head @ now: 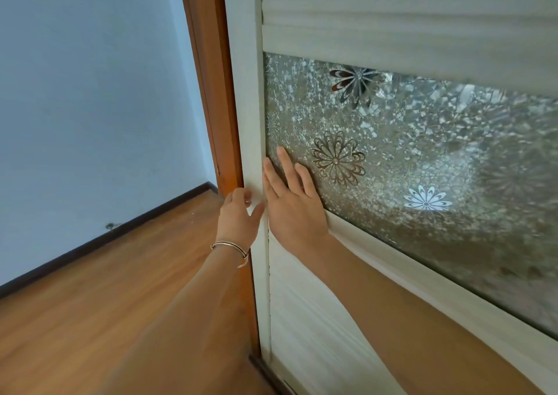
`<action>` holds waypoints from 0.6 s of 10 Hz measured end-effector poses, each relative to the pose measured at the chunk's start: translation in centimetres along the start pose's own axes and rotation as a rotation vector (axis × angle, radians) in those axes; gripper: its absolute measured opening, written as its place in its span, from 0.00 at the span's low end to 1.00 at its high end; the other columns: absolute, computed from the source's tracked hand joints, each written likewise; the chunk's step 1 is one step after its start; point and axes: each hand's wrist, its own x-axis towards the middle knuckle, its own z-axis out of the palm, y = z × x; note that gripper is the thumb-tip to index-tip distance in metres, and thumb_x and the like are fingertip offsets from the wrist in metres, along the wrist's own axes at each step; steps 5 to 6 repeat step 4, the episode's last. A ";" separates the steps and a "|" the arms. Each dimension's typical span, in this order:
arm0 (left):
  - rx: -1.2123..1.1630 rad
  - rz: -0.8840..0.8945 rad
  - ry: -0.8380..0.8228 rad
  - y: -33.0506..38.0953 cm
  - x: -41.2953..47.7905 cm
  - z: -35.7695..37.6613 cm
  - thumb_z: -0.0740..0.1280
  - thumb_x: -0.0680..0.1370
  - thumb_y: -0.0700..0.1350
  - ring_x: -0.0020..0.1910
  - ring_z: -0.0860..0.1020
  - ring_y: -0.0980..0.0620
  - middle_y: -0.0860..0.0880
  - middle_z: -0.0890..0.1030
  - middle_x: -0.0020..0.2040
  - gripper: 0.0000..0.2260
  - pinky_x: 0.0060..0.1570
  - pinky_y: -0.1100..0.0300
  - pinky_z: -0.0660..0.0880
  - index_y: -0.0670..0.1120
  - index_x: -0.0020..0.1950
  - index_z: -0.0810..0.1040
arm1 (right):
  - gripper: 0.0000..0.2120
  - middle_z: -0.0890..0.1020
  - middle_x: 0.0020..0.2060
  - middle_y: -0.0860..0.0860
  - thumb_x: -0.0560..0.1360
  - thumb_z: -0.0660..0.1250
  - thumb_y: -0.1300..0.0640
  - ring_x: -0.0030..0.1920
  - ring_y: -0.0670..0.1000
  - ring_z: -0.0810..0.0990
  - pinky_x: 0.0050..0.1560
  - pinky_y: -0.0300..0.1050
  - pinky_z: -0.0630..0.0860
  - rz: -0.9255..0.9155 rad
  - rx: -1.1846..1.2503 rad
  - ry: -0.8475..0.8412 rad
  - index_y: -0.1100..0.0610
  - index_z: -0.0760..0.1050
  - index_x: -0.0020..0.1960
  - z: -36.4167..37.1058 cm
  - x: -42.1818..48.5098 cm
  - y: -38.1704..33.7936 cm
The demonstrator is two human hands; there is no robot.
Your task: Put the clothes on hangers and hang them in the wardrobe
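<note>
The wardrobe's sliding door (347,20) fills the right of the view: a white frame with a band of crackled glass (422,159) bearing flower patterns. The door stands against the orange-brown wardrobe side (217,92). My right hand (293,201) lies flat on the glass near the door's left stile, fingers straight. My left hand (238,216), a bracelet on its wrist, has its fingers curled round the stile's left edge (250,122). No clothes or hangers are in view.
A wooden floor (105,304) stretches to the left, met by a pale wall (75,92) with a dark skirting board (90,243). A floor track (271,376) runs under the door at the bottom.
</note>
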 end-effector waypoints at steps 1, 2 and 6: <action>0.000 -0.007 -0.023 0.1 -0.2 -0.2 0.65 0.76 0.45 0.59 0.76 0.47 0.44 0.75 0.61 0.16 0.59 0.57 0.72 0.42 0.62 0.71 | 0.30 0.65 0.73 0.51 0.71 0.63 0.51 0.75 0.56 0.56 0.72 0.51 0.43 -0.008 0.039 0.015 0.57 0.65 0.71 -0.2 0.0 -0.1; -0.002 -0.002 -0.084 0.5 -0.8 -0.7 0.64 0.76 0.44 0.59 0.76 0.48 0.44 0.74 0.63 0.16 0.59 0.57 0.73 0.42 0.64 0.71 | 0.24 0.71 0.69 0.52 0.70 0.65 0.52 0.74 0.57 0.60 0.71 0.51 0.47 -0.015 0.144 0.053 0.57 0.73 0.65 -0.4 -0.1 0.0; -0.075 0.130 -0.163 2.6 -4.0 -3.9 0.63 0.77 0.46 0.45 0.78 0.63 0.53 0.81 0.53 0.10 0.50 0.69 0.75 0.50 0.57 0.77 | 0.15 0.85 0.50 0.53 0.72 0.57 0.57 0.56 0.54 0.81 0.62 0.49 0.72 -0.008 0.774 0.217 0.58 0.83 0.48 -2.3 -1.9 2.2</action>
